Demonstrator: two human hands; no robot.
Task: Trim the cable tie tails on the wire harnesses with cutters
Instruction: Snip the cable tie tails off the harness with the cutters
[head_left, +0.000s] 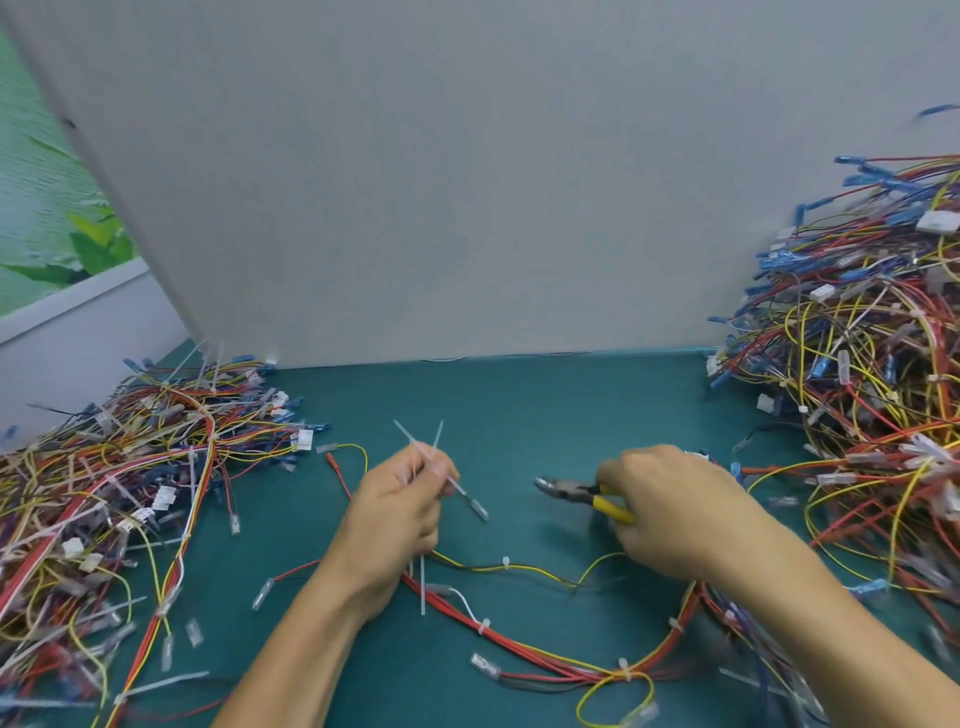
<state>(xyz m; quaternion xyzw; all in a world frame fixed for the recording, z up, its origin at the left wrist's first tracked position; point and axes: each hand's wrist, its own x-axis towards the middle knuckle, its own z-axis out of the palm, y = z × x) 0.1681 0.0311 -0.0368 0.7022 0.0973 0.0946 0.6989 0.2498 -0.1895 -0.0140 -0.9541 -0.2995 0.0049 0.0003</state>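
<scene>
- Now, mid-frame, the left hand (400, 512) curls its fingers, pinching two white tie tails (417, 443) upright.
- Right hand (670, 512) wraps the cutters (574, 492); best snip flush at their base.

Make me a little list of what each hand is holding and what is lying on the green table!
Left hand: pinches white cable tie tails that stick up
Right hand: grips yellow-handled cutters, nose pointing toward the left hand
Between the hands: wire harness on the green mat
Sides: left wire pile; right wire pile, which is taller
</scene>
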